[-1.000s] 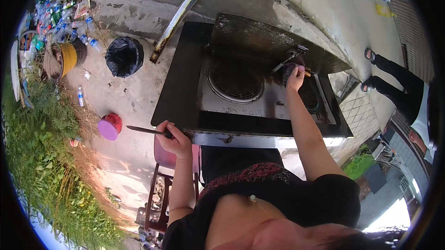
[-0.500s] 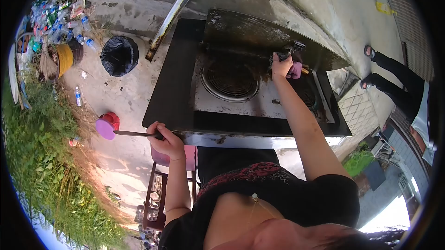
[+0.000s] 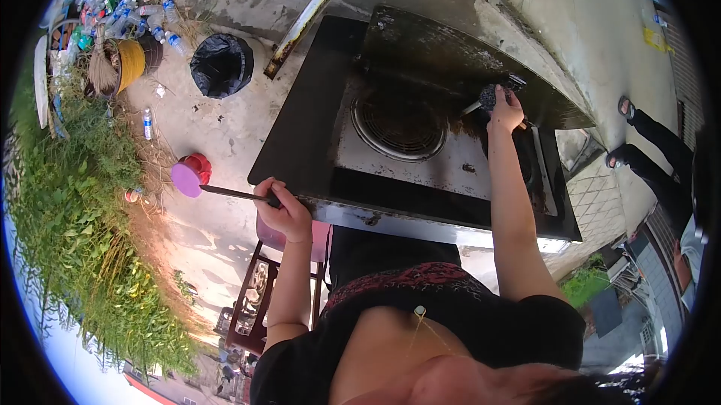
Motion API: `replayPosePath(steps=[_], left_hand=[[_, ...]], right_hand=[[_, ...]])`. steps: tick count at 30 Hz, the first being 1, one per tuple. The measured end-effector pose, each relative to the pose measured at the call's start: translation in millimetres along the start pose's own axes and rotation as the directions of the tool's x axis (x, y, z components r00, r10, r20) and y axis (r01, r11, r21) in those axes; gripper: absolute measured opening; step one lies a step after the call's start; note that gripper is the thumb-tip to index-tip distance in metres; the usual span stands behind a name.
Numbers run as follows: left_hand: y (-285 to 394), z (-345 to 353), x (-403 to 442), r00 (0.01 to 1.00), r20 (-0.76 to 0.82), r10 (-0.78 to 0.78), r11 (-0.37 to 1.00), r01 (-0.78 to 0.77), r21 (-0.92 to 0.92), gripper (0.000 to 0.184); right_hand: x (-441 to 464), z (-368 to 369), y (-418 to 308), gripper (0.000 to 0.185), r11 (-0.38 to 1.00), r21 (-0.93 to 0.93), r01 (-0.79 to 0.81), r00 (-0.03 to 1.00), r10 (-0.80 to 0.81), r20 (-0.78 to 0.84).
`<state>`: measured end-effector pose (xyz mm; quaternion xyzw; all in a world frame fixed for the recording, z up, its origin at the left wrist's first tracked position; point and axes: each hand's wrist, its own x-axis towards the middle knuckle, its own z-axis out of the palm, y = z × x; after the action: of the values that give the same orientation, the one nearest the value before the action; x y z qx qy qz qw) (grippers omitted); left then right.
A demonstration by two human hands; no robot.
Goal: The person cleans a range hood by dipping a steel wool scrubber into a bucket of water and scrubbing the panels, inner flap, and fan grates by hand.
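My left hand (image 3: 287, 213) is closed around the black handle of a long, thin, dark tool (image 3: 234, 193), whose kind I cannot make out. Its far end points left, over the purple disc (image 3: 185, 180) in the view. My right hand (image 3: 507, 114) is closed on a dark scouring pad (image 3: 488, 97), low against the upright back panel (image 3: 439, 48) of a grimy stove (image 3: 353, 153). A pale, narrow end of something (image 3: 471, 108) shows beside the pad. Left of that hand lies the round ringed burner (image 3: 398, 131); the right burner is partly behind my forearm.
A black-lined bin (image 3: 221, 65) and a rusty metal bar (image 3: 308, 18) stand left of the stove. Plastic bottles (image 3: 139, 18) are heaped farther left, near plants (image 3: 82, 240). A red stool (image 3: 257, 296) is below. Another person's legs (image 3: 661, 142) show at right.
My right hand has shifted right along the back panel, and the dark pad now shows more clearly in its fingers. The left hand keeps its hold on the tool. The whole view has shifted.
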<state>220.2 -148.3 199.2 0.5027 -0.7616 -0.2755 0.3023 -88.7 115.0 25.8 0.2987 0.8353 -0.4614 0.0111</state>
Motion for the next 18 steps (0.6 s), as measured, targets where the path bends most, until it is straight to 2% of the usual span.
replayPosePath(steps=[1, 2, 3, 6, 7, 8, 9, 10, 11, 14, 15, 16, 18], left_hand=[[0, 1, 0, 1.000, -0.002, -0.017, 1.000, 0.017, -0.005, 0.008], [0, 1, -2, 0.999, -0.005, -0.037, 0.999, 0.037, -0.009, 0.008], [1, 1, -1, 0.999, -0.007, -0.053, 0.999, 0.053, -0.013, 0.008], [-3, 0, -3, 0.999, 0.003, -0.054, 0.998, 0.054, -0.023, 0.009], [-1, 0, -2, 0.999, 0.006, -0.046, 0.998, 0.046, -0.044, 0.010], [-2, -3, -3, 0.998, 0.027, -0.052, 0.998, 0.052, -0.025, 0.010], [-7, -4, -5, 0.998, 0.042, -0.055, 0.998, 0.055, -0.009, 0.010], [-8, -3, -3, 0.997, 0.055, -0.059, 0.998, 0.059, 0.009, 0.011], [-5, -3, -2, 0.998, 0.057, -0.032, 0.999, 0.031, 0.004, 0.011], [-1, -3, -2, 0.996, 0.052, -0.072, 0.997, 0.074, -0.027, 0.012], [-1, -1, -1, 0.996, 0.045, -0.075, 0.997, 0.076, -0.031, 0.012], [-1, 0, -1, 0.996, 0.037, -0.078, 0.996, 0.079, -0.032, 0.011], [-1, -2, -3, 0.997, 0.023, -0.075, 0.997, 0.076, -0.029, 0.011]], right_hand=[[-13, 4, -7, 0.034, 0.970, -0.186, 0.154, 0.984, -0.168, -0.061], [-25, 5, -15, 0.031, 0.883, -0.372, 0.287, 0.936, -0.341, -0.087], [-28, 8, -15, 0.035, 0.879, -0.406, 0.251, 0.940, -0.321, -0.114], [-31, -2, -24, 0.035, 0.894, -0.414, 0.172, 0.980, -0.197, -0.017], [-26, -4, -17, 0.036, 0.891, -0.433, 0.137, 0.985, -0.168, -0.036], [-26, -11, -18, 0.034, 0.944, -0.328, -0.021, 0.999, 0.030, 0.022], [-9, -18, 5, 0.034, 0.968, -0.250, 0.010, 0.994, 0.016, 0.104], [-15, -22, -6, 0.035, 0.985, -0.170, 0.038, 0.982, -0.006, 0.188], [-16, -32, -19, 0.034, 0.982, -0.177, 0.063, 0.980, -0.028, 0.196], [-5, -14, -14, 0.034, 0.991, -0.117, 0.067, 0.996, -0.060, 0.059], [-7, -1, -6, 0.031, 0.920, -0.361, 0.153, 0.984, -0.176, -0.031], [-9, 8, -1, 0.031, 0.831, -0.505, 0.232, 0.951, -0.302, -0.061], [-14, 7, 12, 0.029, 0.591, -0.621, 0.515, 0.777, -0.628, 0.047]])
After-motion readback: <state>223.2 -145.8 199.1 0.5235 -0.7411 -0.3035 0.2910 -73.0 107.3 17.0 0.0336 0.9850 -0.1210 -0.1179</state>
